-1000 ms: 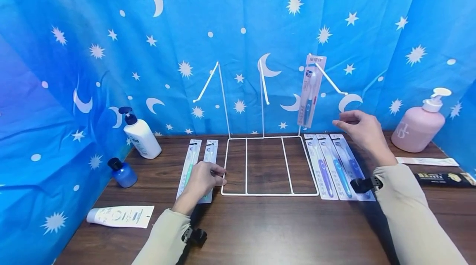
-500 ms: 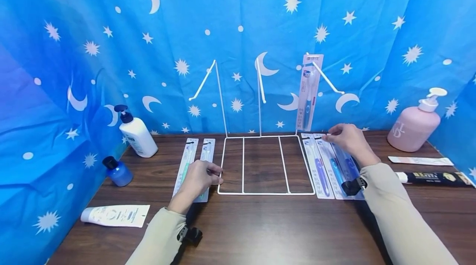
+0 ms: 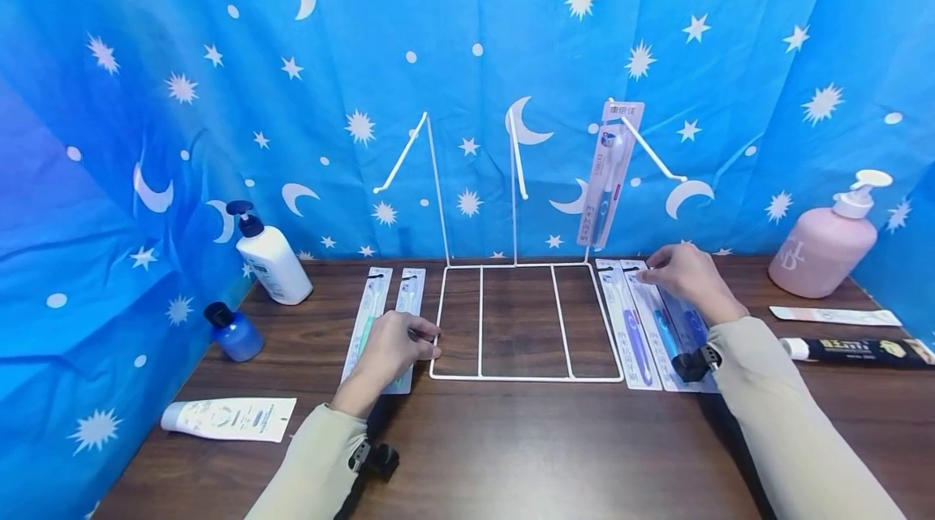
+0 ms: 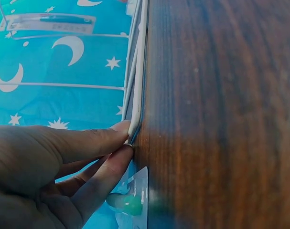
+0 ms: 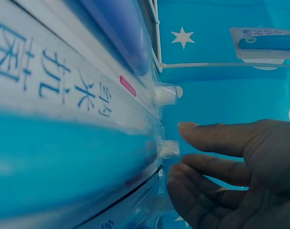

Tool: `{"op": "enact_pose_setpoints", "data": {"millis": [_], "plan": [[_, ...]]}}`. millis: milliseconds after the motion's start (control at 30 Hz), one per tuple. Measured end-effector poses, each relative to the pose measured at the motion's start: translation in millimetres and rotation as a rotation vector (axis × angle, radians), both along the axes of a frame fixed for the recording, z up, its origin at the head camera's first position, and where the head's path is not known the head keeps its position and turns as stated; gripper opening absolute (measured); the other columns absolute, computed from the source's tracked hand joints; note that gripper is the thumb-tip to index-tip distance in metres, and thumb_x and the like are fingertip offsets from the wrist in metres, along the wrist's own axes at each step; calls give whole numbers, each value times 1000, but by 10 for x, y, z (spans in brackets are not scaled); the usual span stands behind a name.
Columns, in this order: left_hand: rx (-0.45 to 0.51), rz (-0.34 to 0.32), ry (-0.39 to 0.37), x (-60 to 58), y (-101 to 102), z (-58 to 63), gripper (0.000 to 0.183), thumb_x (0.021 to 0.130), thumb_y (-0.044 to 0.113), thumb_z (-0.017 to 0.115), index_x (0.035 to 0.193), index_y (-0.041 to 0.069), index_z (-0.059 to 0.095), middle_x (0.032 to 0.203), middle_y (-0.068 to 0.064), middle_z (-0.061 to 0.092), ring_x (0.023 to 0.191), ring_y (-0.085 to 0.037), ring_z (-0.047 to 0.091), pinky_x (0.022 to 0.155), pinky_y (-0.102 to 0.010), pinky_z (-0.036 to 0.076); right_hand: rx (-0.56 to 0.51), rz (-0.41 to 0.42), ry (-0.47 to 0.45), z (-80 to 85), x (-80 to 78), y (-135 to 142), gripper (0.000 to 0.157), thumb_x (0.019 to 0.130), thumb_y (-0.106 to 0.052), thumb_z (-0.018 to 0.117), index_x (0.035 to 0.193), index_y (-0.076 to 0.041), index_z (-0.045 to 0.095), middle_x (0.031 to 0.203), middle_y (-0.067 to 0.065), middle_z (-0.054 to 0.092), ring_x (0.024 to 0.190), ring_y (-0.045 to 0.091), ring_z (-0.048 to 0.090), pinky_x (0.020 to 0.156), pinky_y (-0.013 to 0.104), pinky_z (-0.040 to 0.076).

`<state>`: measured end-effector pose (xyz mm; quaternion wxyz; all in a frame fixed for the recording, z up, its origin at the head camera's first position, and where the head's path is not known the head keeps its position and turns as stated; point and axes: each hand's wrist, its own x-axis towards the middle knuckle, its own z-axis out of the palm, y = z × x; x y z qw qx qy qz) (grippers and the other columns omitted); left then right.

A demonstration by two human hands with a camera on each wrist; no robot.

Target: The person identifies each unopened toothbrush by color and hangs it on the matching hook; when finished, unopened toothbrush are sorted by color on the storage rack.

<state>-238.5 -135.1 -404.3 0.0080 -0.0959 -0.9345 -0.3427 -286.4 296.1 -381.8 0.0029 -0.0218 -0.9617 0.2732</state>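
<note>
White rack point(image 4: 138, 88), pinched: left-wrist view

The left hand point(image 4: 54, 157) pinches a white wire rack point(image 4: 139, 90) at its near left corner. Just left lies a package point(image 4: 131, 206) showing green.

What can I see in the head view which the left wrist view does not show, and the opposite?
Only the head view shows the white bottle, blue bottle and white tube. Only the left wrist view shows, from close by and side-on, the thumb and a fingertip pinching the rack. Both show the left hand, rack, hung toothbrush, table and curtain.
</note>
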Motion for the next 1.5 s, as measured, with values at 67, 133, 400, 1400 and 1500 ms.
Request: {"op": "enact_pose_setpoints", "data": {"millis": [67,133,400,1400,1500], "plan": [[3,8,3,-7,-3,11,19,73,6,83,91,9,77,72,4,67,63,-10,58,60,-28,46,8,2,1,19,6,-32,44,90,-22,69,115,13,60,110,31,59,94,42,53,82,56,43],[4,18,0,-6,-7,18,20,73,6,83,91,9,77,72,4,67,63,-10,58,60,-28,46,16,10,-2,33,18,-63,42,89,-20,70,113,14,61,105,30,60,89,40,55,79,54,45],[2,17,-24,7,-10,-19,20,73,6,83,92,9,77,72,4,67,61,-9,58,59,-28,45,37,-3,-21,-4,53,-95,33,89,-16,68,103,13,64,84,19,63,74,32,58,66,42,47],[18,14,-20,-8,18,-20,19,74,5,82,91,10,77,72,4,66,62,-10,57,59,-28,45,-129,-96,192,600,361,42,43,94,-32,60,110,8,58,104,28,62,88,38,64,68,40,48],[13,13,-21,-9,10,-15,19,74,5,82,92,10,77,73,4,67,62,-10,57,59,-28,46,-141,-105,251,706,412,53,44,92,-35,63,109,5,61,102,26,64,78,28,67,62,30,46]]}}
